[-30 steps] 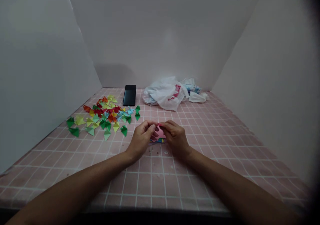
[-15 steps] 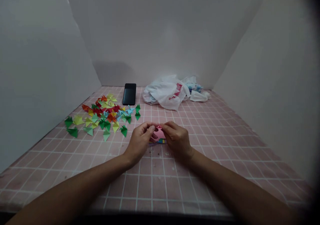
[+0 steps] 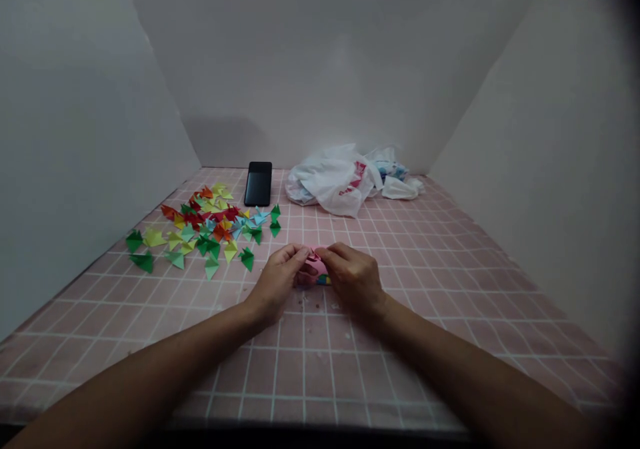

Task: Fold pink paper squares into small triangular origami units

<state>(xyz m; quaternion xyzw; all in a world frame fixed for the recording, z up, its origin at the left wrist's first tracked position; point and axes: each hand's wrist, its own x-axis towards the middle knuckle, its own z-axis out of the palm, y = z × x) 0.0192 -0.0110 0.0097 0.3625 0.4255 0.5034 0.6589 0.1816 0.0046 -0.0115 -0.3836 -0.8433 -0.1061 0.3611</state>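
Both hands meet over the middle of the table, pinching a small piece of folded pink paper [image 3: 313, 256] between them. My left hand [image 3: 278, 277] grips its left side with thumb and forefinger, the other fingers curled beneath. On the right side, the thumb and fingertips of my right hand [image 3: 354, 277] are closed on the same paper. Much of the paper is hidden by the fingers, so its exact folded shape is unclear. Behind and below it, partly covered by the hands, lie flat coloured pieces [image 3: 324, 280] in blue, yellow and green.
Several small folded paper pieces [image 3: 206, 244] in green, yellow, red, orange and blue are spread on the left. A black phone [image 3: 259, 186] lies at the back. White plastic bags [image 3: 330, 181] sit to its right. Pale walls surround the checked pink tablecloth [image 3: 440, 289].
The fingertips have shifted slightly on the pink paper, with my right hand's fingers now a little further left. The whole view has tilted slightly; the table items stay put.
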